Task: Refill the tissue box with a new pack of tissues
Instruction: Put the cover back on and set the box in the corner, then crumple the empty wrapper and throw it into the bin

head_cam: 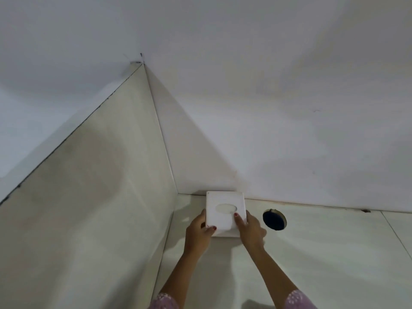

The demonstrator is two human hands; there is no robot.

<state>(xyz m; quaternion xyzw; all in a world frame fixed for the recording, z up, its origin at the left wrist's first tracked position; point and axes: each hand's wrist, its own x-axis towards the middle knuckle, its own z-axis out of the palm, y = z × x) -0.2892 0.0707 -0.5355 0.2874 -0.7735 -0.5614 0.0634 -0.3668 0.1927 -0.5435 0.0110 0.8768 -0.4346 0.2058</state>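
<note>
Left hand [199, 228] and right hand [249, 228] grip tissue box [225, 211] — opening blurred (contents unclear).

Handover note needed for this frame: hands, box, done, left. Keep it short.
Left hand: gripping the left edge of the square white plastic tissue box, thumb on its face.
Right hand: gripping the right edge, one finger by the oval opening.
Box: against the white wall, near the corner, left of a round dark hole in the tiled surface.
Done: box held.
Left: no new tissue pack in view; open box, load pack, close it.
</note>
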